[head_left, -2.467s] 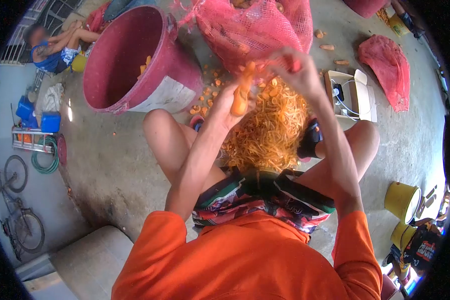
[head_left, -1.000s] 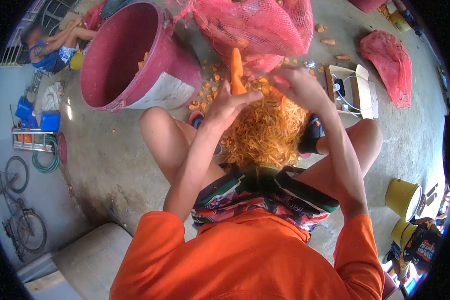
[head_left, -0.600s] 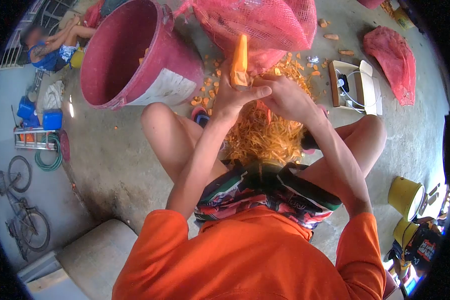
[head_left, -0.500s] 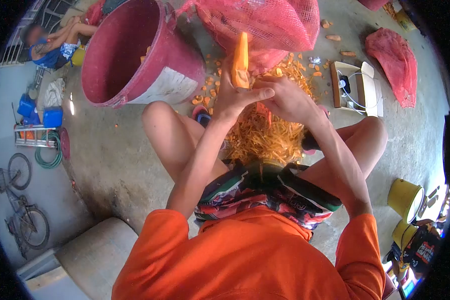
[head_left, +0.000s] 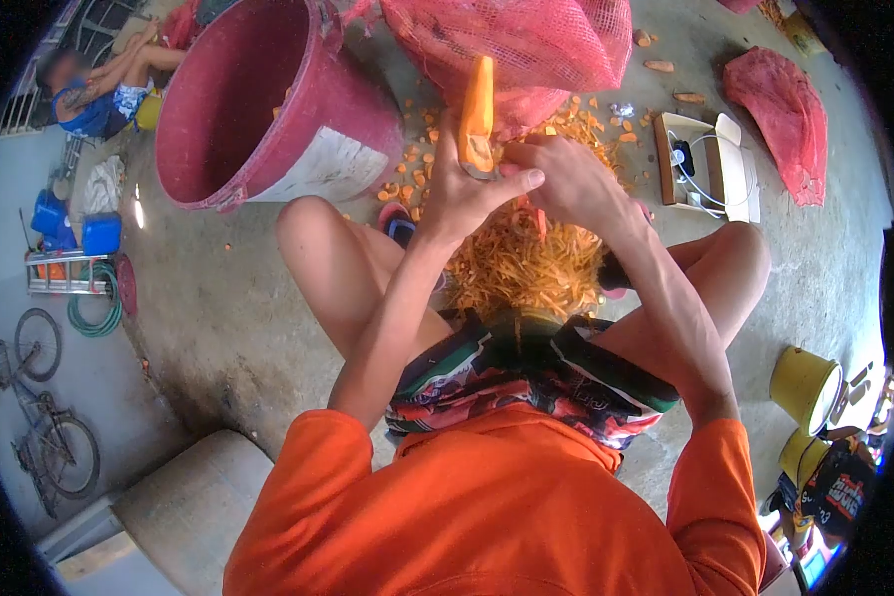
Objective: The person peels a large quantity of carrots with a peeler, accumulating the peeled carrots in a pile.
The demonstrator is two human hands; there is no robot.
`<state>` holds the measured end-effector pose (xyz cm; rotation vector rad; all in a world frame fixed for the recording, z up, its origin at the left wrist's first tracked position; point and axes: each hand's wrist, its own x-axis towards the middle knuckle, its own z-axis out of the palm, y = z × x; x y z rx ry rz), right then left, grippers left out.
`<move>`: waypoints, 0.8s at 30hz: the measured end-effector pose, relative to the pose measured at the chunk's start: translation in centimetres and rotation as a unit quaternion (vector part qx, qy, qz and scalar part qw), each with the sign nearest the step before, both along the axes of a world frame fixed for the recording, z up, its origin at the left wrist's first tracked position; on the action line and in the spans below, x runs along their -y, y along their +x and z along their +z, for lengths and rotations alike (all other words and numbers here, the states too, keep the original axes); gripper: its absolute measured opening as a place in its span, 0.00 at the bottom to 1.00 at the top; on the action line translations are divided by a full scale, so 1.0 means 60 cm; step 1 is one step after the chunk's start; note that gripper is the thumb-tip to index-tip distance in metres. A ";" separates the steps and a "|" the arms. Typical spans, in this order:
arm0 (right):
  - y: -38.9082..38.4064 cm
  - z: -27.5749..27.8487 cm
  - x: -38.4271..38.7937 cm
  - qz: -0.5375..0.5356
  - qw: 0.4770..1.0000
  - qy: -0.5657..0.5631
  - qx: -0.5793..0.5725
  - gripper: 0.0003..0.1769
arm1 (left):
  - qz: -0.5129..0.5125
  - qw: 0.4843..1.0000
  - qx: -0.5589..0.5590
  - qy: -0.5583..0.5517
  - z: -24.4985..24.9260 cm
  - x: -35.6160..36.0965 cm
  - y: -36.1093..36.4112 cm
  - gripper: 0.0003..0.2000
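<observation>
My left hand (head_left: 462, 197) is closed around the lower part of a peeled orange carrot (head_left: 480, 104), which points upward with its cut thick end near my palm. Beside it, my right hand (head_left: 572, 181) is closed on what looks like a peeler (head_left: 538, 223). Only its red-orange handle shows under the fingers; the blade is hidden. The hands are close together, the left thumb reaching toward the right fingers. Below both, between my knees, lies a big heap of carrot peelings (head_left: 526, 273).
A large pink bucket (head_left: 363, 114) leans at the left, with a full red mesh sack (head_left: 526, 45) ahead. Carrot bits litter the floor. To the right are an opened box (head_left: 705, 164), a red sack (head_left: 780, 119) and yellow buckets (head_left: 800, 387). A person (head_left: 99, 99) sits far left.
The carrot and both hands have hardly moved within the grip. The red-orange handle under my right hand has shifted slightly right. The whole view has moved a little.
</observation>
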<state>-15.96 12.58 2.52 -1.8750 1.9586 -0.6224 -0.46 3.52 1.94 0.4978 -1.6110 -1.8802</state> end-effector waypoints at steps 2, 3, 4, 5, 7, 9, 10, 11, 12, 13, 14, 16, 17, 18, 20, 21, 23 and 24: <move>-0.004 0.004 0.001 0.017 1.000 0.015 -0.002 0.12 | 0.016 0.999 0.012 -0.043 -0.003 0.001 0.000 0.43; -0.003 0.005 0.001 0.016 1.000 0.015 -0.003 0.12 | 0.015 0.999 0.011 -0.043 -0.005 0.004 0.000 0.43; -0.001 0.005 0.001 0.009 1.000 0.001 0.002 0.12 | 0.006 0.999 0.010 -0.035 -0.007 0.007 0.000 0.41; -0.001 0.006 0.001 0.001 1.000 -0.014 0.007 0.12 | -0.004 1.000 0.009 -0.028 -0.009 0.009 0.000 0.38; -0.003 -0.002 0.002 -0.003 1.000 -0.013 0.008 0.12 | 0.018 1.000 0.011 -0.024 -0.007 0.005 -0.004 0.36; -0.004 -0.006 0.005 -0.005 1.000 -0.011 0.008 0.12 | 0.041 0.999 0.012 -0.019 -0.004 -0.003 -0.010 0.34; -0.003 -0.007 0.008 -0.005 1.000 -0.013 -0.001 0.12 | 0.082 0.995 0.013 -0.049 -0.002 -0.006 -0.014 0.33; -0.002 -0.009 0.009 -0.005 1.000 -0.014 -0.009 0.12 | 0.123 0.989 0.014 -0.077 0.001 -0.008 -0.017 0.31; -0.002 -0.012 0.010 -0.005 1.000 -0.015 -0.009 0.12 | 0.123 0.989 0.013 -0.078 0.001 -0.003 -0.014 0.31; -0.002 -0.015 0.009 -0.027 0.999 -0.027 -0.011 0.11 | 0.058 0.997 0.034 -0.025 0.001 0.007 -0.009 0.30; -0.003 -0.019 0.008 -0.048 0.998 -0.039 -0.013 0.11 | -0.008 0.998 0.055 0.029 0.000 0.011 -0.006 0.29; -0.006 -0.014 0.008 -0.046 0.997 -0.053 -0.021 0.14 | -0.022 0.997 0.072 0.028 -0.003 0.000 -0.004 0.27; -0.008 -0.012 0.009 -0.042 0.996 -0.068 -0.028 0.17 | 0.007 0.997 0.080 0.017 -0.005 -0.008 -0.007 0.27; -0.008 -0.010 0.010 -0.042 0.996 -0.069 -0.029 0.17 | 0.037 0.995 0.088 0.007 -0.003 -0.014 -0.008 0.28; -0.004 -0.008 0.008 -0.057 0.998 -0.038 -0.017 0.21 | 0.043 0.992 0.120 -0.006 0.003 -0.011 -0.009 0.28; 0.001 -0.002 0.009 -0.057 0.998 -0.038 -0.017 0.21 | 0.034 0.993 0.109 -0.014 -0.003 -0.006 -0.012 0.29; 0.007 0.011 0.012 -0.107 0.994 0.014 0.003 0.12 | 0.025 0.995 0.096 -0.022 -0.012 -0.002 -0.011 0.29; 0.006 0.011 0.011 -0.107 0.994 0.013 0.001 0.12 | 0.009 0.995 0.094 -0.008 -0.011 0.001 -0.010 0.30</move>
